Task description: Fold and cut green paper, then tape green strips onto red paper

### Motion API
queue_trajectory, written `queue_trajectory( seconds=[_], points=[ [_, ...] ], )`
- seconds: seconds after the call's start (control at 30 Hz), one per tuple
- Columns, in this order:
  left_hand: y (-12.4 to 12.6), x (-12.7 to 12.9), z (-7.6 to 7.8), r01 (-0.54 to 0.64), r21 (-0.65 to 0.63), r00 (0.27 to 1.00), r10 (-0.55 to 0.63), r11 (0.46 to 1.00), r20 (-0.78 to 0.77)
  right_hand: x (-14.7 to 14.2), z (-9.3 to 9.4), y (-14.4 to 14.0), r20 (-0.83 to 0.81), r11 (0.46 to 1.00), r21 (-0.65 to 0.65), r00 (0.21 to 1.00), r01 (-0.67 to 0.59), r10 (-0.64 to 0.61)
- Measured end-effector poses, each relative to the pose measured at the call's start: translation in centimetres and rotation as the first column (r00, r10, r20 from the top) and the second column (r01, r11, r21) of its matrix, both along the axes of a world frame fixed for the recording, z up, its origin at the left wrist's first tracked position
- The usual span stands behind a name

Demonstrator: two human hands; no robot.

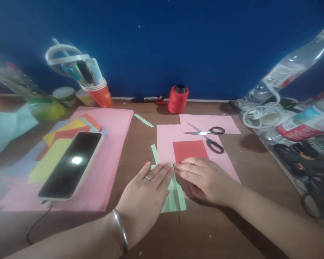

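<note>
A creased sheet of light green paper [174, 198] lies on the table in front of me, with fold lines running along it. My left hand [148, 190] rests flat over its left part, fingers stretched out. At its upper right edge, my right hand [205, 180] has its fingertips closed together on the paper; the thumb is hidden. Just beyond the right hand is a red paper square [190, 149], on a pink sheet [166, 138]. Scissors [203, 133] with black handles lie partly spread on the pink paper. A narrow green strip [154, 153] sticks out past my left fingertips.
Left, a phone [72, 165] lies on coloured papers over a pink stack [118, 133]. Behind stand a red paper cup [102, 95] of pens and a red thread spool [178, 100]. Another green strip [143, 120] lies nearby. Plastic bottles [307, 122] crowd the right side.
</note>
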State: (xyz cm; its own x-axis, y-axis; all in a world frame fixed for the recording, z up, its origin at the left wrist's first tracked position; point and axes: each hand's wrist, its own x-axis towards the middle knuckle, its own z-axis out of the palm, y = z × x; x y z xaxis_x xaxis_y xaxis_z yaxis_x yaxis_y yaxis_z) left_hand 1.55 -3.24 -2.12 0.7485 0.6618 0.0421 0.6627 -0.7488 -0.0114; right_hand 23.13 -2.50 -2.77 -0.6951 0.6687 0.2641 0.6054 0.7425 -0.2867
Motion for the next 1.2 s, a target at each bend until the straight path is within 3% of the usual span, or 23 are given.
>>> queue_trajectory(
  seconds=[0.87,1.2],
  points=[
    [0.1,0.0,-0.3,-0.029,-0.002,0.999,0.029,1.0,0.02,0.2,-0.1,0.1,-0.005,1.0,-0.005,1.0,-0.02,0.02],
    [1.2,-0.6,-0.3,0.083,-0.037,0.997,-0.083,0.996,0.0,0.4,-0.1,0.0,-0.013,0.999,0.034,1.0,-0.021,0.021]
  ],
)
